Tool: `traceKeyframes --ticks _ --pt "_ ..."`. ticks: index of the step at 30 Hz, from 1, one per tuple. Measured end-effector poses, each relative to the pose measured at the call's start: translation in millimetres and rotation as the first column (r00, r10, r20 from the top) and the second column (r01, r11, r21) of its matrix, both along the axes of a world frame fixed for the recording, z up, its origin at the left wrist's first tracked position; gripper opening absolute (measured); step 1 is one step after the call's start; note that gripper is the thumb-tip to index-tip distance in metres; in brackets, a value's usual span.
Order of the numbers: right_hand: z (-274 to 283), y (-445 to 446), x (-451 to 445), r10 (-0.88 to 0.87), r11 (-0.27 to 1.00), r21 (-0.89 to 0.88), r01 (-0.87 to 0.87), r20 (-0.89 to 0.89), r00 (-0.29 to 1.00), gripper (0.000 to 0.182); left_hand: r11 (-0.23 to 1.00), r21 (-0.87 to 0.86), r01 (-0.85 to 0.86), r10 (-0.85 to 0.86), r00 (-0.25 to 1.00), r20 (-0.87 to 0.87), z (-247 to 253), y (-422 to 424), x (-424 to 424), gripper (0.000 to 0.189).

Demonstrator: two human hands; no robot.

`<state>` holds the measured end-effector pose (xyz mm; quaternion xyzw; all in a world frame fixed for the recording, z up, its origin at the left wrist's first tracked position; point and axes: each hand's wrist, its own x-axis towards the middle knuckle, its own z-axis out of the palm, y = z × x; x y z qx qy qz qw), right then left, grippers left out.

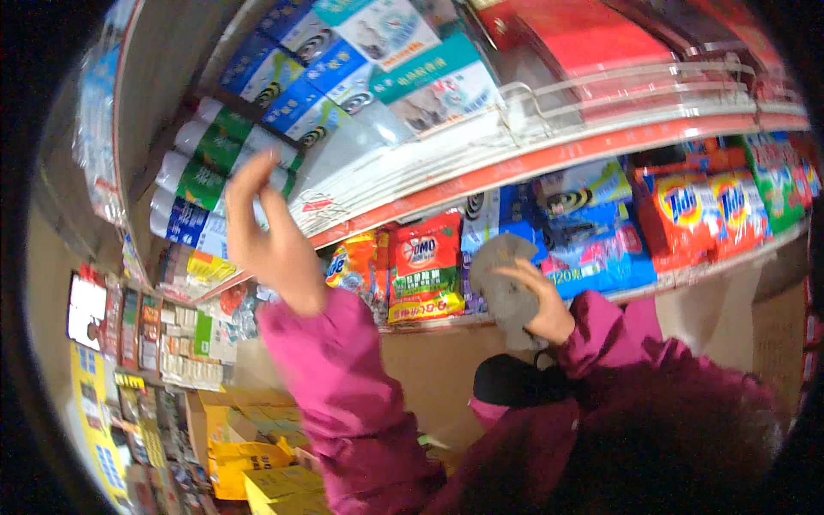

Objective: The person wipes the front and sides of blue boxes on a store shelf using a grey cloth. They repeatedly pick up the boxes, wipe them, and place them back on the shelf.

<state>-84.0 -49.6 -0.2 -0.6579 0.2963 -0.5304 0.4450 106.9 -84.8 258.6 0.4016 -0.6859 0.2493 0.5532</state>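
Note:
My left hand (277, 254) is raised before the upper shelf, blurred, with thumb and fingers apart and nothing seen in it. Close behind it lies a stack of white-capped cylinders with green and blue labels (215, 138); contact cannot be told. A grey cloth (505, 299) hangs in my right hand (550, 309), held in front of the lower shelf. Beside the cloth stands a red OMO detergent bag (425, 264). Blue mosquito-coil boxes (322, 71) and teal-and-white boxes (438, 84) sit on the white upper shelf (360, 151).
A red-edged shelf lip (450, 190) and a wire guard rail (644, 77) run across the front. Orange-red Tide bags (682, 219) stand on the lower shelf at right. Yellow cartons (283, 489) and a yellow bag (248, 460) are low at left.

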Motion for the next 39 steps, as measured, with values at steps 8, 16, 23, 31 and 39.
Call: traceKeyframes --ticks 8,16,23,31,39 --pt "-8.6 5.3 9.8 0.005 1.0 -0.019 -0.007 -0.076 0.997 0.044 0.702 0.46 -0.544 0.13 0.733 0.667 39.8 -162.1 76.9 0.05" --pt "1.3 1.0 -10.0 0.109 0.994 0.026 -0.108 -0.036 0.993 0.047 0.637 0.277 -0.719 0.473 0.649 0.596 18.9 -245.8 1.0 0.066" --pt "13.3 1.6 -6.6 0.196 0.979 0.06 -0.194 -0.028 0.98 0.048 0.723 0.261 -0.639 0.505 0.748 0.431 0.9 -248.6 18.2 0.071" --pt "5.3 2.8 6.2 0.189 0.98 0.078 -0.183 -0.065 0.98 0.054 0.66 0.251 -0.709 0.544 0.68 0.492 7.9 -229.5 22.6 0.051" --pt "-6.3 -0.4 2.2 0.121 0.991 -0.04 -0.125 -0.091 0.988 0.049 0.731 0.372 -0.573 0.505 0.82 0.27 35.4 -183.7 35.0 0.037"
